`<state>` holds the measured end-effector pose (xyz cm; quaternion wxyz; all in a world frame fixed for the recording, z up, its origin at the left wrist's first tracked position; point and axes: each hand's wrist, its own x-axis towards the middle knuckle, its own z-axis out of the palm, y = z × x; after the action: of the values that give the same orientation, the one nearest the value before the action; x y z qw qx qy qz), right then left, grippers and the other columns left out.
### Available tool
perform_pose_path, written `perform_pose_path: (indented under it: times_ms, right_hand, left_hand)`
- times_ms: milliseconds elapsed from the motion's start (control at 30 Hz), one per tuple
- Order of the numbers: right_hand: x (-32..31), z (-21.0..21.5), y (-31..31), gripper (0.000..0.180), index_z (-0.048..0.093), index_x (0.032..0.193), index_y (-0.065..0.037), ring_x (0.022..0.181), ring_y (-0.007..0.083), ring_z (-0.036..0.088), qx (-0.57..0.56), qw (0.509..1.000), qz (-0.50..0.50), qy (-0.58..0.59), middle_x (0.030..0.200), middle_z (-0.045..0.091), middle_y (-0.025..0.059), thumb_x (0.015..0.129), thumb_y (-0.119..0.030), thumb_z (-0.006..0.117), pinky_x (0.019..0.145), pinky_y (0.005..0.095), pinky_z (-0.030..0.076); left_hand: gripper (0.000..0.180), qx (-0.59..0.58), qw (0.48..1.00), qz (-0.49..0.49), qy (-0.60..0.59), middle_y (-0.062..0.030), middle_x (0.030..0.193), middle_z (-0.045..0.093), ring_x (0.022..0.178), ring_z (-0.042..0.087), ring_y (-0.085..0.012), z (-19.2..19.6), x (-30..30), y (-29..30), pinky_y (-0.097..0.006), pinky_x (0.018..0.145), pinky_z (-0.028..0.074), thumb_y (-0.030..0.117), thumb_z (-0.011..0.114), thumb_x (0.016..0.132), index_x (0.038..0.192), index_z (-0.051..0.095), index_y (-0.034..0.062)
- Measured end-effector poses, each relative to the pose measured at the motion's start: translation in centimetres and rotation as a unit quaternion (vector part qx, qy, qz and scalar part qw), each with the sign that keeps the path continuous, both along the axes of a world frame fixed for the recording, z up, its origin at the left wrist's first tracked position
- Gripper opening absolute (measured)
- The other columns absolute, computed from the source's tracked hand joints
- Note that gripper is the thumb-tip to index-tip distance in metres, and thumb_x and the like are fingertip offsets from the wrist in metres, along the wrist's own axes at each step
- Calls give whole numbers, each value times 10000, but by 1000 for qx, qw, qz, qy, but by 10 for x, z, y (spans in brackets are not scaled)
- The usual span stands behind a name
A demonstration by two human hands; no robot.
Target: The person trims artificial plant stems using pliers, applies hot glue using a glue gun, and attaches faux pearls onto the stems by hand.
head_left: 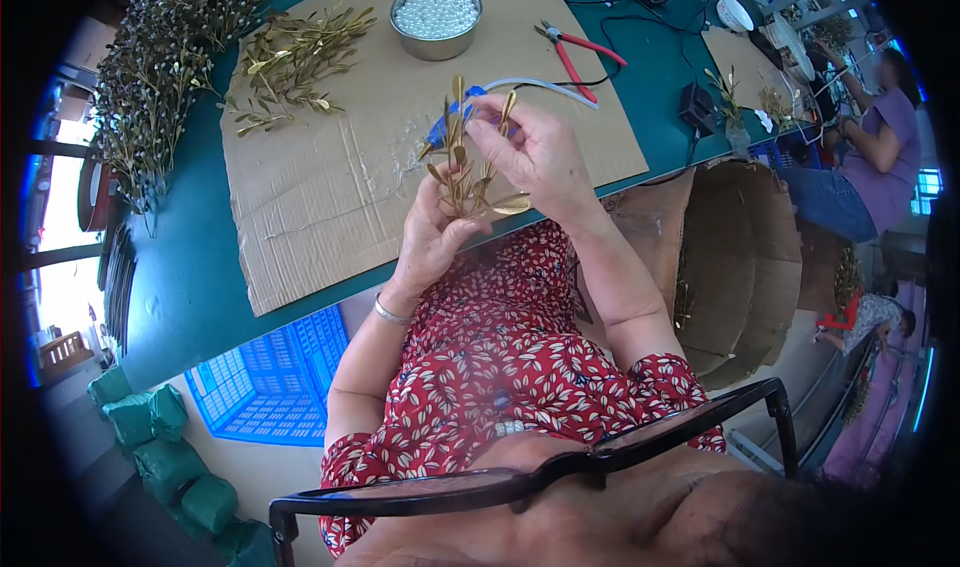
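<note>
My left hand (432,235) grips the stem end of a gold artificial leaf sprig (468,172) and holds it upright over the table's near edge. My right hand (540,152) pinches the upper leaves of the same sprig with its fingertips. Behind the sprig a blue glue gun (447,124) lies on the cardboard sheet (320,187). A metal bowl of white pearl beads (436,15) stands at the far side of the cardboard. A loose pile of gold leaf sprigs (295,62) rests at the sheet's far left.
Red-handled pliers (580,52) lie right of the bowl on the green table (180,257). Bundled beaded branches (160,67) fill the far left. A blue crate (265,377) and green wrapped parcels (160,437) sit on the floor. A cardboard box (735,257) stands right; another person (870,152) works beyond.
</note>
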<state>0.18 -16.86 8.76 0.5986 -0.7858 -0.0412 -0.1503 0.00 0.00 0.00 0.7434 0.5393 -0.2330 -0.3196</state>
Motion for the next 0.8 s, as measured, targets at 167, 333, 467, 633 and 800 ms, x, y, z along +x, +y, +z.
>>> perform_pose_path:
  times_ms: [167, 333, 467, 633, 800]
  right_hand:
    - [7, -7, 10, 135, 613, 882, 9, 685, 50, 555, 73, 994, 15, 85, 767, 612, 3, 873, -125, 631, 634, 194, 453]
    - [12, -16, 17, 146, 618, 882, 8, 674, 60, 557, 156, 984, 47, 75, 758, 612, 8, 868, -136, 640, 633, 197, 449]
    - [14, -15, 29, 149, 624, 847, 3, 648, 57, 547, 74, 994, 33, 76, 723, 616, 3, 865, -144, 643, 616, 198, 446]
    - [16, -14, 40, 200, 620, 817, 29, 596, 116, 632, 22, 999, 9, 39, 672, 655, 82, 862, -166, 631, 516, 236, 452]
    - [16, -15, 38, 200, 620, 815, 26, 618, 128, 651, -51, 998, 8, 20, 679, 659, 89, 878, -163, 608, 518, 233, 459]
  left_hand:
    - [740, -44, 997, 44, -35, -105, 1179, 520, 922, 593, -145, 11, 10, 15, -251, 799, 479, 228, 618, 880, 1428, 164, 28]
    - [696, -18, 991, 127, -47, -72, 1193, 486, 942, 554, -128, -7, 5, 21, -245, 777, 479, 268, 597, 893, 1416, 210, 20]
    - [516, -49, 985, 162, -43, -38, 1028, 538, 812, 537, -97, -13, -2, 22, -209, 697, 458, 172, 513, 942, 1382, 295, 12]
    - [401, -60, 973, 222, 30, -4, 848, 555, 704, 498, -65, -24, -5, 20, -176, 638, 412, 143, 490, 952, 1322, 410, 8]
    - [459, -24, 976, 216, 16, 0, 796, 525, 674, 459, -61, -23, 4, 19, -172, 604, 370, 171, 500, 950, 1362, 361, 23]
